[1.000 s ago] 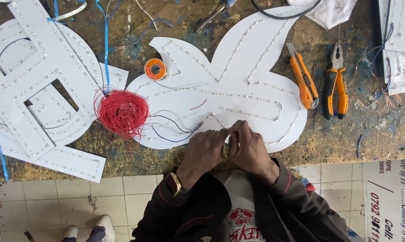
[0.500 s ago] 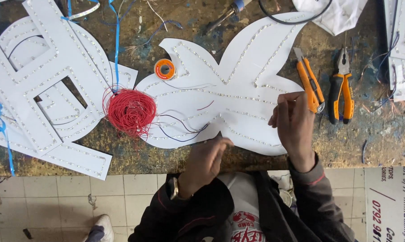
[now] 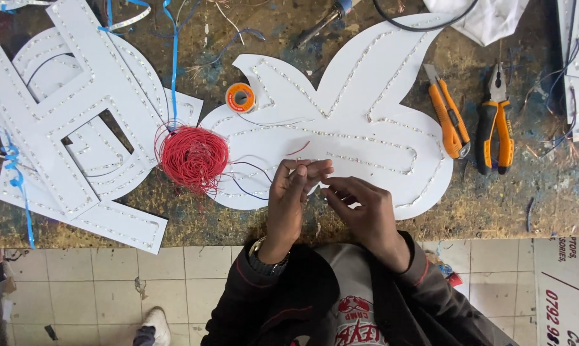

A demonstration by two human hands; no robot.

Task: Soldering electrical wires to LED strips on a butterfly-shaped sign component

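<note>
pinching thin wire over the white board [image 3: 366,109]
left hand [image 3: 289,198] fingertips pressed on wire [image 3: 297,168] at board's near edge; right hand [image 3: 360,214] loosely curled beside. best held taut, clear of the red coil [image 3: 192,157].

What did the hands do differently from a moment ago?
The right hand came back from the white board's right edge, near the orange knife, to meet the left hand at the near edge. The white board, red wire bundle and pliers stayed put.
</note>
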